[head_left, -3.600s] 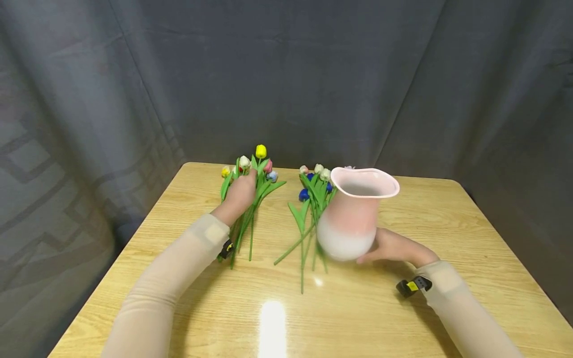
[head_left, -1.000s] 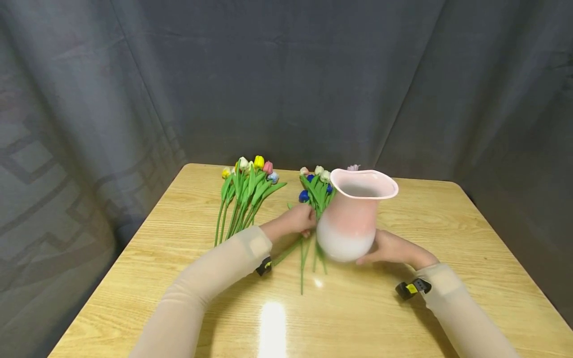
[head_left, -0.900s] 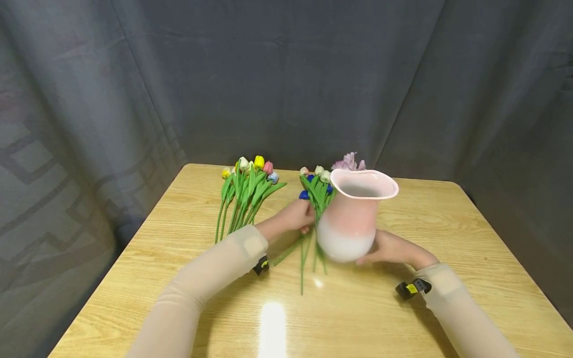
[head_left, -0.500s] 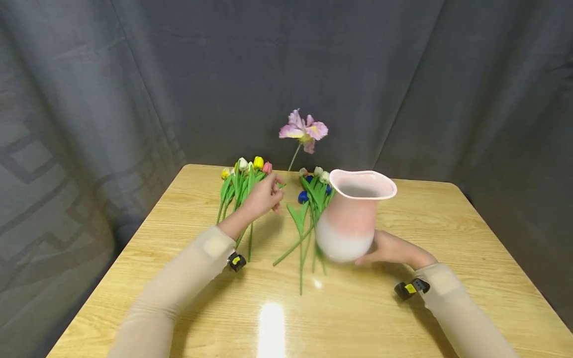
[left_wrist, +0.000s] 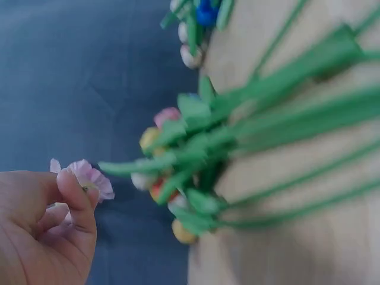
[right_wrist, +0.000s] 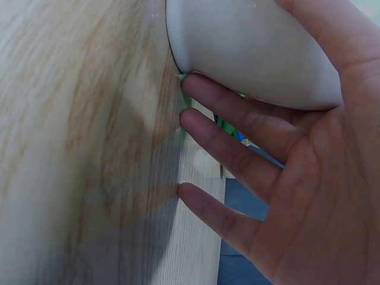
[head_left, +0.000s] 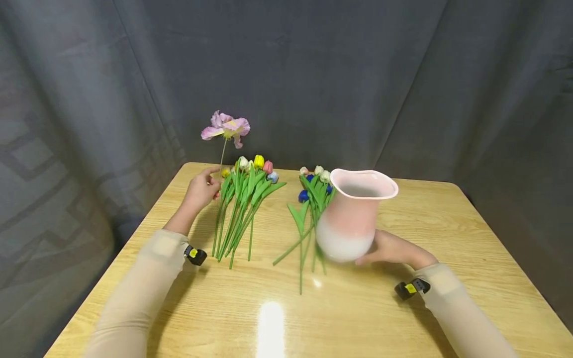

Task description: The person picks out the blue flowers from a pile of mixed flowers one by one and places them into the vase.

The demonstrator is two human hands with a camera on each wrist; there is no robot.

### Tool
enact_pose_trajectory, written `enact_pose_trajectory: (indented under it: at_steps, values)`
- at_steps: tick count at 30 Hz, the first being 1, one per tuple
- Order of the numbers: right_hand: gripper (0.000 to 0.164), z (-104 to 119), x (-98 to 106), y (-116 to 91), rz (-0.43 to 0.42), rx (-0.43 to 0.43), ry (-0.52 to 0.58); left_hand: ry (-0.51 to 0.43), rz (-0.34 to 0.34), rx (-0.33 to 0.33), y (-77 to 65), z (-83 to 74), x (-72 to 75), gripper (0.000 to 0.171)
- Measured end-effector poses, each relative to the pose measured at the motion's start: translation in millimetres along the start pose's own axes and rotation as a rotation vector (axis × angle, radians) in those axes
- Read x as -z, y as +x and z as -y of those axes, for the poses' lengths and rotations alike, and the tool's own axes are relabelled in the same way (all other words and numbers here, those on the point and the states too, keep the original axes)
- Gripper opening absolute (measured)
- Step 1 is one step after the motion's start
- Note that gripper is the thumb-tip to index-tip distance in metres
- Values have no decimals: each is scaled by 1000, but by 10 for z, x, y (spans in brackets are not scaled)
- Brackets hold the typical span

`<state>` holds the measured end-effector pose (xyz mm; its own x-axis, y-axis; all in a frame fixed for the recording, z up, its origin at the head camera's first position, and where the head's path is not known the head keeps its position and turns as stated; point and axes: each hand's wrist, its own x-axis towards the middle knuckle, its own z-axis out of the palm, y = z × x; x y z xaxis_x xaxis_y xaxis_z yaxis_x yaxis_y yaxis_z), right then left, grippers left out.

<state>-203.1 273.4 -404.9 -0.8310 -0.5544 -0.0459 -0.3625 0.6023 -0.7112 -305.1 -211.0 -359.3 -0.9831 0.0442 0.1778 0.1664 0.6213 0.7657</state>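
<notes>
My left hand [head_left: 200, 191] pinches the thin stem of a pinkish-purple iris [head_left: 227, 127], its bloom standing above the table's far left corner. In the left wrist view the iris petals [left_wrist: 89, 177] show just past the bent fingers. Right beside that hand lies a bunch of tulips [head_left: 246, 196] in yellow, white, pink and pale blue. My right hand [head_left: 396, 247] holds a pink-and-white vase [head_left: 351, 219] low on its right side, thumb in front and fingers behind. Seen from the right wrist, the fingers [right_wrist: 237, 160] spread out below the vase's white base.
A second tulip bunch [head_left: 315, 194], blue, white and pale pink, lies partly behind the vase, its stems crossing toward the front. The wooden table [head_left: 358, 318] ends at a dark grey curtain [head_left: 286, 84]. A camera is strapped to each wrist.
My left hand left the left bunch, reached among the right-hand stems, took the iris from behind the vase and carried it left past the tulips. The right hand and vase have stayed in place.
</notes>
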Motion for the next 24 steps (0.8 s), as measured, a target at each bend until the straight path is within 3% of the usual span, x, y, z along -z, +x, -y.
enact_pose_trajectory:
  at_steps: [7,17,21,24]
  values:
    - [87,-8,-6,-4,0,-3,1,18,91,59,-98,260,67,48]
    - [81,-25,-13,-4,6,15,12,51,245,106,-161,420,7,46]
    - [79,-22,-3,-8,9,32,20,131,294,132,-158,435,-3,46]
    - [80,-24,5,-5,4,33,6,251,332,153,-162,416,-10,45]
